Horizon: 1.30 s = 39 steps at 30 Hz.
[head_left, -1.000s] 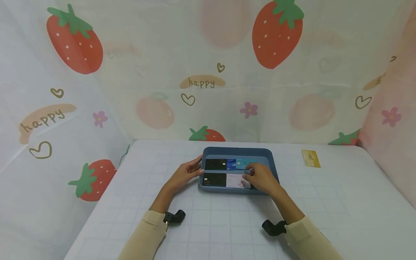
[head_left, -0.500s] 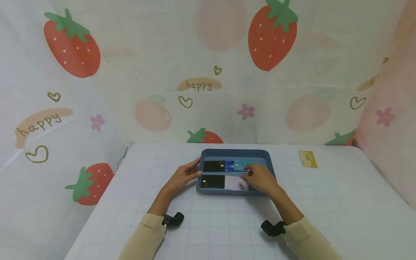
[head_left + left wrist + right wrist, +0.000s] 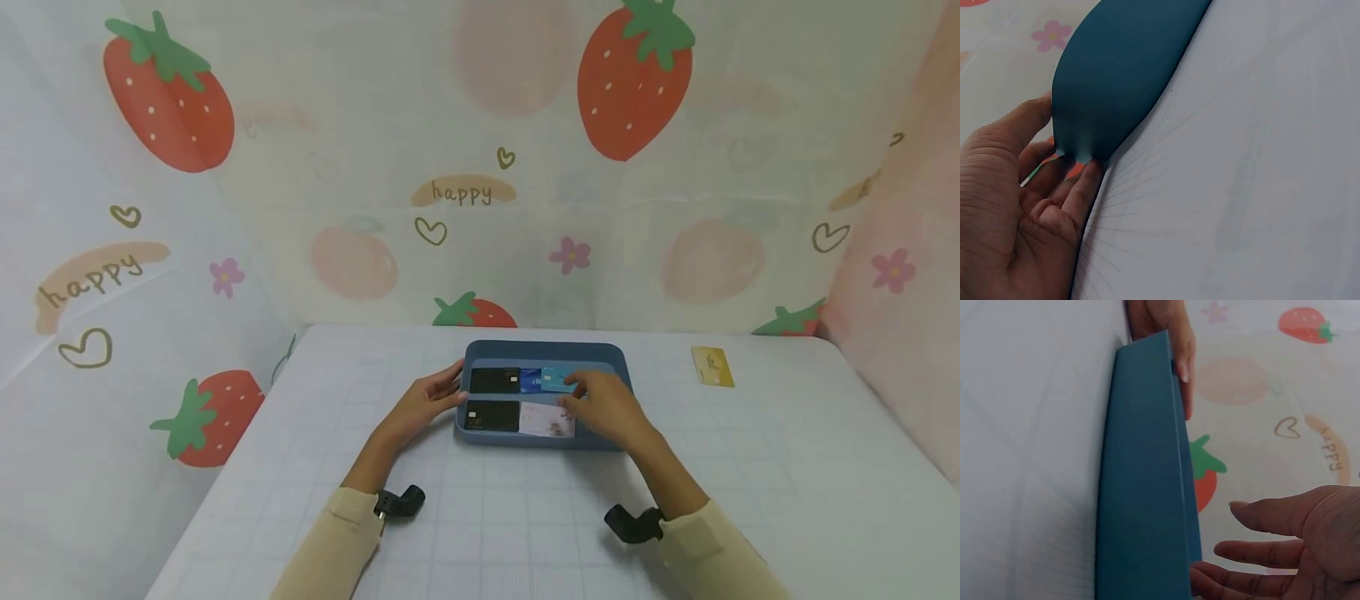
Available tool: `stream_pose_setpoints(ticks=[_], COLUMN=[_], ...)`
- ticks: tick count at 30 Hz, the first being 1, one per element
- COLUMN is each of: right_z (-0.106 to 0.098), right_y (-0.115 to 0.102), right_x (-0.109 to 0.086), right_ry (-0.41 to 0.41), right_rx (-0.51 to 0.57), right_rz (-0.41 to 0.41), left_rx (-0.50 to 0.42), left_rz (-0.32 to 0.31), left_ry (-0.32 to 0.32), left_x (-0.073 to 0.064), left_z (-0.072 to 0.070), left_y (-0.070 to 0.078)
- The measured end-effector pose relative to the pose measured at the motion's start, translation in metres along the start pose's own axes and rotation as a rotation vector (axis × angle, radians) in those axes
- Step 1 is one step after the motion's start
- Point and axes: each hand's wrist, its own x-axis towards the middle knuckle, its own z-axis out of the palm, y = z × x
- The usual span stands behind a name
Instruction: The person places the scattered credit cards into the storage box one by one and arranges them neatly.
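A blue rectangular tray (image 3: 517,348) lies on the white table. My left hand (image 3: 420,408) holds its left end; in the left wrist view the thumb and fingers (image 3: 1088,184) touch the outer wall. Inside, the back row has a black card (image 3: 493,381), a dark-blue card (image 3: 530,381) and a light-blue card (image 3: 555,379) overlapping it. A black VIP card (image 3: 492,416) and a pale pink card (image 3: 547,420) lie in front. Above the tray's right half hovers my right hand (image 3: 609,410), thumb and index finger apart, with nothing seen between them. It hides the tray's right part.
A gold card (image 3: 713,367) lies on the table (image 3: 495,517) to the right of the tray. Behind and at both sides hang cloth walls (image 3: 540,300) printed with strawberries. Each wrist wears a black camera.
My right hand has shifted slightly to the right and up, uncovering a little more of the light-blue card. My left hand stays on the tray, and the cards keep their places.
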Motion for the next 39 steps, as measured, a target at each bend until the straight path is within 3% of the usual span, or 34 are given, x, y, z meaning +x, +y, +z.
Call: stream_pose_setpoints(ticks=[15,39], right_z=[-0.028,-0.060], right_y=[-0.008,0.011], right_x=[-0.007,-0.009], right_ry=[0.057,0.125], right_rx=[0.012,0.101], right_rz=[-0.053,-0.040], left_rx=[0.006,0.007], left_rz=[-0.002,0.003], left_ry=[0.001,0.001], left_x=[0.001,0.000], left_z=[0.000,0.000], left_y=[-0.002,0.001])
